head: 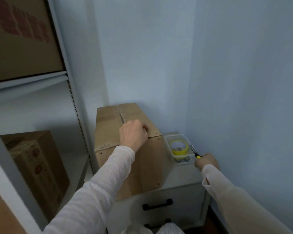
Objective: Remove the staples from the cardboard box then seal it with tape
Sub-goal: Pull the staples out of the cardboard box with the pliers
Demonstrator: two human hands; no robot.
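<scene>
Down at 6 o'clock, nearest us, the grey cabinet's top is the surface carrying everything. The cardboard box stands on its left half, with small holes dotting the front face. Out at 4 o'clock the right hand is wrapped tight round a yellow-and-black-handled tool, thin dark nose aimed at the clear tub. Just this side of the tub's near wall lies a little scatter of loose staples, and that's the first worry: a sleeve brushing past could sweep them off the surface. Inside the tub sits the yellow tape roll, at 3 o'clock from the box, and a careless jab with the tool could skid that light tub toward the edge. Farther in, the left hand rests on the box top by its front edge, fingers curled under; whether they pinch anything, I can't tell. Beyond it the flap seam runs off to 12 o'clock, and any staple missed there would end up buried under the tape, by my reckoning
</scene>
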